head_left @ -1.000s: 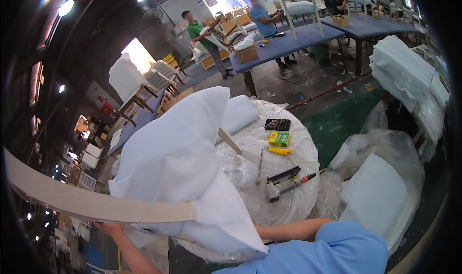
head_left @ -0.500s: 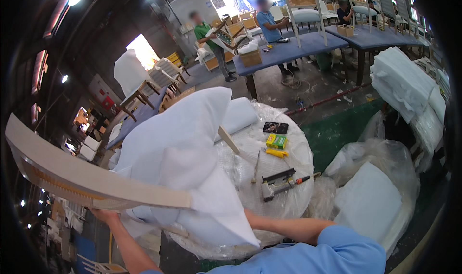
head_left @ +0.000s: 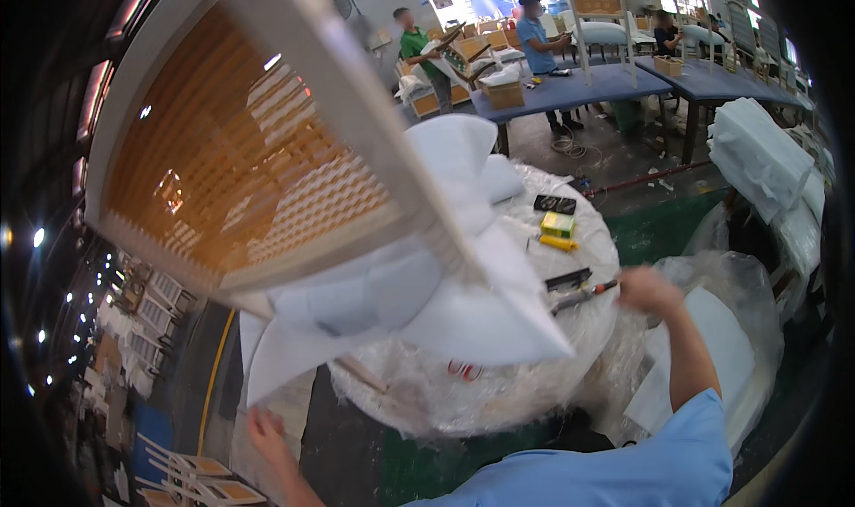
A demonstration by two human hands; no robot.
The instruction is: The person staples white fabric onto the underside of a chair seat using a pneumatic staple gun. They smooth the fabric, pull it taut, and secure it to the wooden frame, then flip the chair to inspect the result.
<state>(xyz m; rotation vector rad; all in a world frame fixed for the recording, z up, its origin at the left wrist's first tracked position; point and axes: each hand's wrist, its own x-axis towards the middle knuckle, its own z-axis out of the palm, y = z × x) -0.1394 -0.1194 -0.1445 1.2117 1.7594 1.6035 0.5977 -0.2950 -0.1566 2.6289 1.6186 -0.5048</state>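
We see a chair (head_left: 383, 137) standing tilted over the round worktop (head_left: 427, 405), its pale, matte, squared rails framing a brown latticed panel (head_left: 240, 151) that catches glossy reflections. Beneath and beside it spreads the white padding (head_left: 472, 316), soft and smooth, folded into rounded swells and pointed corners. The worktop wears crinkled clear film, creased and shiny. Our left hand (head_left: 272, 436) is just below a hanging corner of the padding, fingers partly curled; we cannot tell whether they pinch it. Our right hand (head_left: 655, 292), blurred, is at the orange-tipped end of the slim, hard-edged grey and black staple gun (head_left: 583, 296); we cannot tell how firmly it closes there. Beyond the gun lie a yellow, rod-like tool (head_left: 559, 243), a small green and yellow box (head_left: 558, 225) and a flat dark phone (head_left: 554, 204).
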